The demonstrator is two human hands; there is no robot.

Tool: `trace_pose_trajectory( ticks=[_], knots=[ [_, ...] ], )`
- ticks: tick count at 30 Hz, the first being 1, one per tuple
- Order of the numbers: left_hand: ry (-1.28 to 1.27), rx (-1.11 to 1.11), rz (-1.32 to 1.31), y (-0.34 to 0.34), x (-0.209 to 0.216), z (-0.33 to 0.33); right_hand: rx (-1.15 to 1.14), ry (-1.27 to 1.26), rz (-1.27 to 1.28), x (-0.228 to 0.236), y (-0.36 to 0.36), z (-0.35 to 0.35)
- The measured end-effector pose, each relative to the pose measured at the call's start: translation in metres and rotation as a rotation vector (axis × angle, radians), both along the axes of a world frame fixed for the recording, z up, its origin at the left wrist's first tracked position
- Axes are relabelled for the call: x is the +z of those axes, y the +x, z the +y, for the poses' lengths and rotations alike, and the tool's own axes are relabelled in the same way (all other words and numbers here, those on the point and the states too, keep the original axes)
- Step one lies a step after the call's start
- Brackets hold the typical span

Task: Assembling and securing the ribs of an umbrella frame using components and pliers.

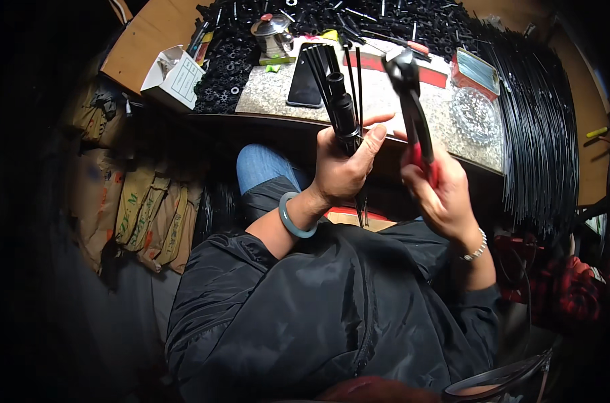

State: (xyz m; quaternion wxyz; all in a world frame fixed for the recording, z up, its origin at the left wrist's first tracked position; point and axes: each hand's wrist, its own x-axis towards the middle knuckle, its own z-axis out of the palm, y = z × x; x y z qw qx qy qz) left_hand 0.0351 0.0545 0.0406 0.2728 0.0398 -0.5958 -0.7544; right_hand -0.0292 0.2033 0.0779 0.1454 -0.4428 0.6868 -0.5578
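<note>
A bundle of thin black rods around a black cylindrical piece [345, 115], like an umbrella frame, stands nearly upright in my left hand [345, 164]. My fingers wrap its lower part, and thin ends stick out below the hand. To its right, my right hand [442, 195] grips red-handled pliers [416, 121] by the handle. Their dark metal head points up and away, smeared by motion, so the jaws are unclear. The pliers and the rods are apart. Both hands are above my lap, close to the table's front edge.
On the pale work surface [264, 94] lie a phone [307, 80], a metal pot [272, 37], a red box of thin pins [476, 72] and a clear dish [475, 114]. Black parts [345, 20] heap behind; long black rods [537, 121] overhang at right. A white box [174, 77] stands left.
</note>
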Motion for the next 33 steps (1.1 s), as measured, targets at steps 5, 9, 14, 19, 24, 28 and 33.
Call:
trace_pose_trajectory(
  ticks=[5,9,14,19,24,28,33],
  knots=[
    [0.008,0.044,-0.026,0.002,0.001,-0.008,0.177,0.378,-0.111,-0.011,0.002,0.049],
    [-0.129,0.009,-0.014,-0.003,-0.003,-0.006,0.165,0.427,-0.115,0.005,0.016,0.047],
    [-0.129,-0.056,-0.144,0.003,0.013,-0.010,0.163,0.455,-0.142,0.008,0.014,0.048],
    [-0.067,-0.118,-0.089,0.000,0.003,-0.007,0.171,0.485,-0.173,0.009,0.011,0.049],
    [-0.051,-0.129,-0.065,0.001,0.000,-0.007,0.158,0.343,-0.184,0.005,0.013,0.047],
    [0.009,-0.134,-0.087,0.003,0.000,-0.007,0.242,0.409,-0.251,0.015,0.008,0.044],
    [-0.017,-0.157,-0.062,0.004,-0.002,-0.009,0.267,0.467,-0.238,0.027,0.003,0.044]
  ],
)
